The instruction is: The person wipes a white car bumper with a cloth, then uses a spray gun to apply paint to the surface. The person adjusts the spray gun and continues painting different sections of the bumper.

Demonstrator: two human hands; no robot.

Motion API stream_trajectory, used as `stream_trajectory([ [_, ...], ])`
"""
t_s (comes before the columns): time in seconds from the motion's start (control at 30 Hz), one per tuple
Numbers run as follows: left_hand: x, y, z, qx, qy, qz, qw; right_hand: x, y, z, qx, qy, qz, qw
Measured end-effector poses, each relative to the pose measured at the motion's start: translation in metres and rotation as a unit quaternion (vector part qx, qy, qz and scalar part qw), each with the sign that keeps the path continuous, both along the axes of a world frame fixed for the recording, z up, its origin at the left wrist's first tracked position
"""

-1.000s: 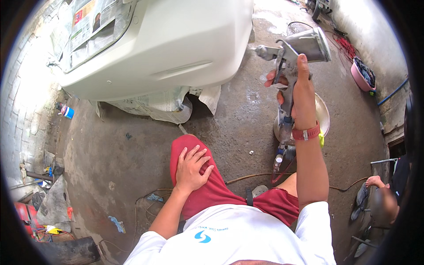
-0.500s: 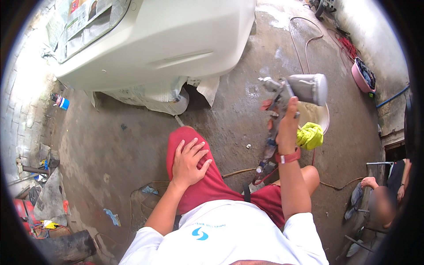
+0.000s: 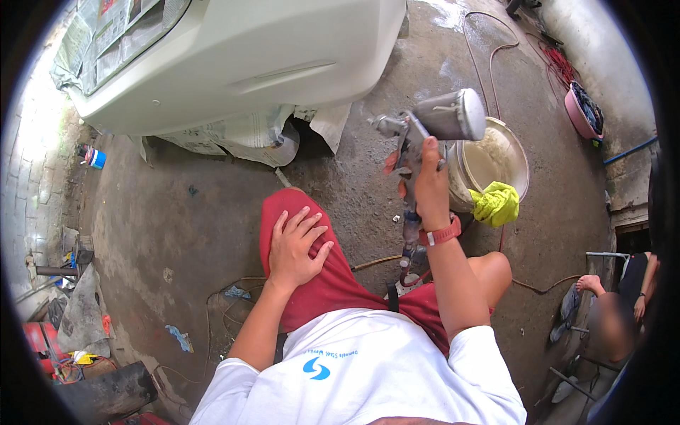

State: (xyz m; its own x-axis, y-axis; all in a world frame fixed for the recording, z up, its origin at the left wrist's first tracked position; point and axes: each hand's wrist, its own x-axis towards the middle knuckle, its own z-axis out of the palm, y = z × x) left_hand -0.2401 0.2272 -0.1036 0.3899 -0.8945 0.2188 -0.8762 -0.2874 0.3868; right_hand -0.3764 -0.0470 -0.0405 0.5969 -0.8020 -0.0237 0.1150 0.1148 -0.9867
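Note:
My right hand (image 3: 428,185) is wrapped round the handle of a spray gun (image 3: 411,142) with a grey cup on top. The gun's nozzle points left, toward a pale car bumper (image 3: 283,64), with a gap between them. From the bottom of the handle a hose leads down past my right knee. My left hand (image 3: 296,249) rests on my left thigh, fingers spread, holding nothing. Newspaper (image 3: 241,138) hangs below the bumper, and more masks the panel above it.
Beyond my right hand stands a white bucket (image 3: 523,159) with a yellow-green cloth (image 3: 496,204) over its rim. A pink basin (image 3: 581,117) sits by the right wall. Another person (image 3: 609,326) sits at the lower right. Hoses cross the floor; scrap and a dark cylinder (image 3: 106,389) lie lower left.
My right hand has carried the spray gun leftward, nearer the bumper, uncovering more of the bucket. The left hand stays on my thigh. The view has shifted slightly.

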Motion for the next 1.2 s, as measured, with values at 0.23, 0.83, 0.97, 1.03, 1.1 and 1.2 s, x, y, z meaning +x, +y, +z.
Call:
stream_trajectory([
  [0.23, 0.001, 0.001, 0.0, -0.007, 0.001, -0.003, 1.0, -0.006, -0.051, 0.006, -0.008, -0.005, -0.13, 0.991],
  [0.83, 0.0, -0.001, 0.002, -0.008, -0.003, -0.003, 1.0, -0.001, -0.034, 0.009, -0.017, -0.022, -0.112, 0.993],
  [0.97, 0.001, 0.0, 0.0, -0.006, -0.004, -0.005, 1.0, -0.002, -0.005, 0.006, -0.015, -0.001, -0.015, 1.0],
  [1.03, 0.001, 0.0, 0.0, -0.001, -0.003, -0.004, 1.0, -0.004, 0.009, 0.002, 0.008, -0.027, 0.047, 0.999],
  [1.1, 0.0, 0.001, 0.0, 0.004, -0.004, -0.004, 1.0, -0.003, 0.019, -0.005, 0.03, 0.011, 0.069, 0.997],
  [1.2, 0.0, -0.001, 0.001, 0.004, -0.013, -0.003, 1.0, -0.003, 0.022, -0.019, 0.027, 0.036, 0.09, 0.995],
])
